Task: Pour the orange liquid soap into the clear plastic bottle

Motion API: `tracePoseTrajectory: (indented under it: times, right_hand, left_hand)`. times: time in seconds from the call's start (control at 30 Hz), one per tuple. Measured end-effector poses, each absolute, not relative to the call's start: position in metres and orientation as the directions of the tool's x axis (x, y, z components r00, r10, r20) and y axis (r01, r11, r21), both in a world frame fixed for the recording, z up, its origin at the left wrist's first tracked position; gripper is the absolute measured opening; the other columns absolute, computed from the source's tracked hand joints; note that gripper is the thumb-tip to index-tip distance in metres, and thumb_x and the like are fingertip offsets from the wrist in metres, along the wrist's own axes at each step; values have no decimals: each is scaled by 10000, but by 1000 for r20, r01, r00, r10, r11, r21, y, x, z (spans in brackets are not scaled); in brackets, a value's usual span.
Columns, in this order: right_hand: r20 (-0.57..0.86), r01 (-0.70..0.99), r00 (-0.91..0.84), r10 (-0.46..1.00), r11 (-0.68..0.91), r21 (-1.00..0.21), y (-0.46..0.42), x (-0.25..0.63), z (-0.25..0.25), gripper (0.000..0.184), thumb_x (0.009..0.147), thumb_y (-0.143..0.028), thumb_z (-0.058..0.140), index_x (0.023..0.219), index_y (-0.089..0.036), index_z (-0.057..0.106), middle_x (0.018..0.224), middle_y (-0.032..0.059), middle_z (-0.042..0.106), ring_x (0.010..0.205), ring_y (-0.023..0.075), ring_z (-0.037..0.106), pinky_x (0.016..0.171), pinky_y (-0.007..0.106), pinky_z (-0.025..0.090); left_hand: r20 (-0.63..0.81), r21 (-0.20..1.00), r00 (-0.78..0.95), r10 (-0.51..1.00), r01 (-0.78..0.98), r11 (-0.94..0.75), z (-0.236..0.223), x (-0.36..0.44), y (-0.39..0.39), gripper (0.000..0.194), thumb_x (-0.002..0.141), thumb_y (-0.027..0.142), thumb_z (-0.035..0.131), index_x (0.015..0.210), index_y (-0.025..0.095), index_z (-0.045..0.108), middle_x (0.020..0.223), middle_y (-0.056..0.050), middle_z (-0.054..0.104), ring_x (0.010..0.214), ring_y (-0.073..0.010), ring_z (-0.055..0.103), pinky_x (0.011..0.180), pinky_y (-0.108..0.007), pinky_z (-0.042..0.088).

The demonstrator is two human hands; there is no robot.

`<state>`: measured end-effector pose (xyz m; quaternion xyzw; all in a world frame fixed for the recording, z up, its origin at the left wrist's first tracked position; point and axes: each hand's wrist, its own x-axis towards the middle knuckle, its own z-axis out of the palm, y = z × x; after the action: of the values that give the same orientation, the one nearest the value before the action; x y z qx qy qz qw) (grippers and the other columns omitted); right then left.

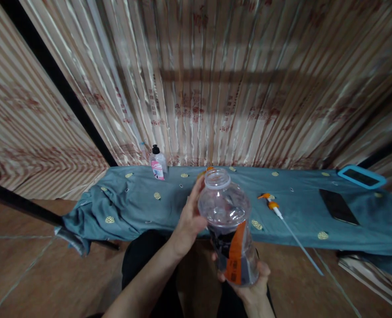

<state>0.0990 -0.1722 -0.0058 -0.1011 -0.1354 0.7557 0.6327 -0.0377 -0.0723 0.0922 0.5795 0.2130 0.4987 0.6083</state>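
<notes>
A large clear plastic bottle [230,221] with an orange and black label is tilted in front of me, its mouth uncapped. My left hand [192,216] grips it at the upper left side. Under its base, my right hand [253,282] supports it with fingers wrapped round the bottom. To the right on the cloth lies an orange and white pump head [273,206] with a long tube that sticks out past the bench's front edge. Behind the bottle's neck a small orange thing [209,168] is partly hidden.
A narrow bench under a blue-green patterned cloth [169,207] runs across. A small clear bottle with a black cap [158,163] stands at the back left. On the right are a black phone [338,206] and a blue-framed tablet [362,176]. A striped curtain [196,88] hangs behind.
</notes>
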Motion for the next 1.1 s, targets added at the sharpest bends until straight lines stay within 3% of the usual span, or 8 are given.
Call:
tracePoseTrajectory:
  times: [0.07, 0.17, 0.23, 0.4, 0.67, 1.1]
  right_hand:
    - [-33, -938, -100, 994, -105, -330, -175, 103, -5, 522, 580, -477, 771, 1053, -267, 696, 998, 116, 720, 874, 368, 661, 539, 370, 539]
    - [-135, -950, -41, 990, -81, -300, -178, 110, -8, 434, 578, -426, 795, 975, -266, 721, 1013, 138, 714, 911, 404, 652, 576, 402, 546]
    - [-225, -953, 23, 974, -47, -301, -179, 115, -9, 422, 568, -404, 811, 964, -283, 724, 1057, 132, 704, 933, 409, 649, 590, 399, 559]
    - [-347, -937, 145, 926, 16, -350, -177, 127, -7, 535, 530, -381, 840, 1029, -232, 719, 1043, 200, 698, 888, 432, 660, 607, 425, 584]
    - [-441, -929, 197, 876, 22, -371, -179, 139, -7, 515, 510, -394, 847, 970, -188, 741, 993, 192, 714, 877, 458, 653, 610, 448, 599]
    - [-493, -899, 262, 830, 23, -438, -190, 128, 2, 494, 504, -408, 839, 935, -183, 749, 933, 181, 729, 833, 413, 679, 584, 413, 603]
  left_hand:
    - [445, 869, 217, 869, -338, -361, 84, -38, -49, 873, 720, 733, 499, 1420, 253, 298, 1492, -89, 348, 1391, -302, 289, 1117, -444, 319]
    - [507, 859, 65, 859, -115, -499, 69, -39, -10, 858, 727, 530, 668, 1432, 291, 242, 1550, -67, 212, 1442, -270, 134, 1168, -460, 176]
    - [492, 869, 61, 869, 29, -494, 56, -36, 12, 884, 699, 475, 716, 1427, 279, 253, 1537, -92, 237, 1437, -283, 148, 1169, -486, 140]
    - [464, 865, 166, 870, 127, -486, 30, -20, 32, 920, 604, 393, 794, 1381, 206, 339, 1468, -157, 351, 1373, -336, 300, 1132, -522, 233]
    - [404, 895, 241, 882, 95, -436, 22, -6, 22, 811, 579, 201, 808, 1291, 231, 422, 1268, -96, 565, 1153, -264, 565, 1015, -445, 435]
    - [436, 871, 200, 877, 150, -467, 17, -7, 11, 676, 599, 263, 799, 1186, 194, 471, 1182, -102, 604, 1085, -262, 600, 942, -434, 486]
